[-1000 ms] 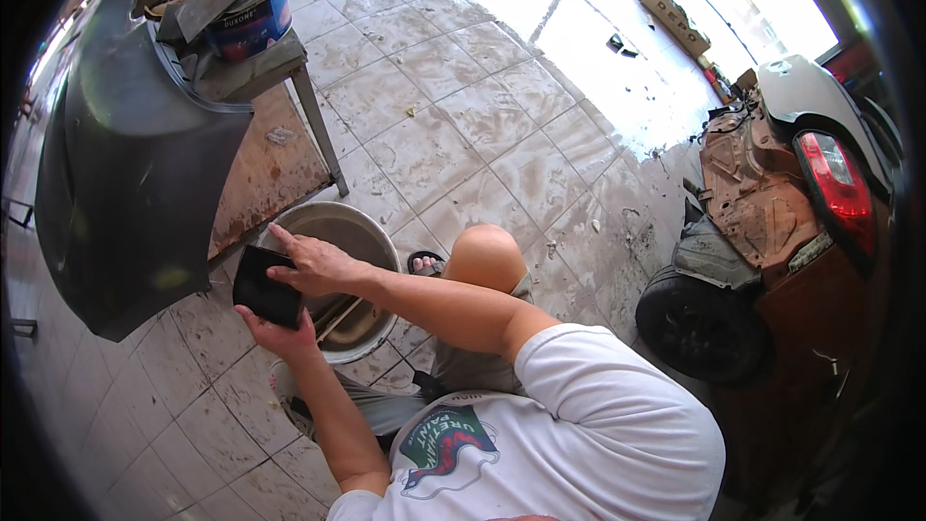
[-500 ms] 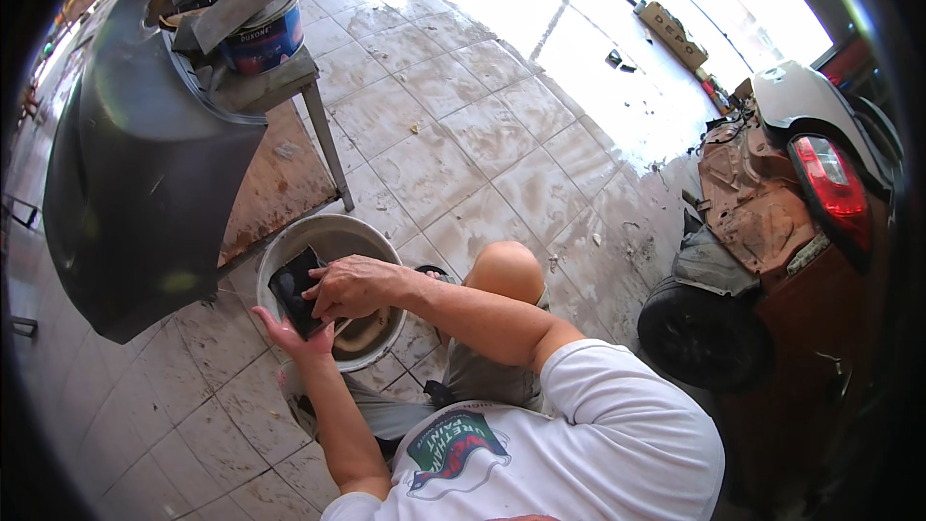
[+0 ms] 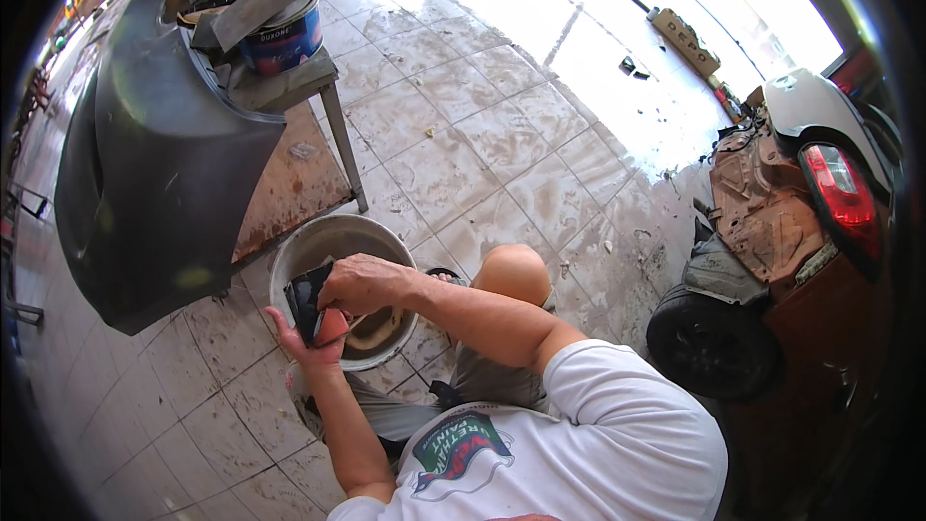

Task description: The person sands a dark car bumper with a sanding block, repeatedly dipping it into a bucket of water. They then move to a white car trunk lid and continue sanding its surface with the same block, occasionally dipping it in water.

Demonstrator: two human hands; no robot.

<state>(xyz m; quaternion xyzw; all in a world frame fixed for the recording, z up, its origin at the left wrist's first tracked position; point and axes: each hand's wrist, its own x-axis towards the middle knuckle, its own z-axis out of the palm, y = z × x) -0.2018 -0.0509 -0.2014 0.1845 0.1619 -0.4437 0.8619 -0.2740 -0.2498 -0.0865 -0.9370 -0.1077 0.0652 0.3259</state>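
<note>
Both hands are on the one thing: the left hand (image 3: 311,351) sits palm-up under a black sheet (image 3: 307,291), thumb sticking out to the side, and its fingers are hidden so I can't tell how firmly they're gripping. Right hand (image 3: 365,282) comes over the top with fingers bent, pinching the sheet near its edge. A reddish patch shows at the lower end, could be the sheet's other face, not sure.

Progress-wise, I'd call it mid-handling: the sheet is up in the hands over the round basin (image 3: 345,239), not set down, and neither hand is on the car panel. How much is left? Honestly can't tell from this.

Now the place, left to right. Big dull dark-grey car panel (image 3: 159,193) up on a stand (image 3: 349,145), with a blue paint can (image 3: 285,43) and a flat grey plate (image 3: 255,8) leaning by it, plus a stained brown board (image 3: 294,178) below. Basin's on the floor just beside that, with something pale inside. Tile floor (image 3: 502,140) is pretty grubby, smeared all over, with hard glare toward the top. Further right there's a cardboard box (image 3: 685,41), then a stripped brownish car body (image 3: 757,183) with a black tyre (image 3: 712,342) and a red tail light (image 3: 839,183).
</note>
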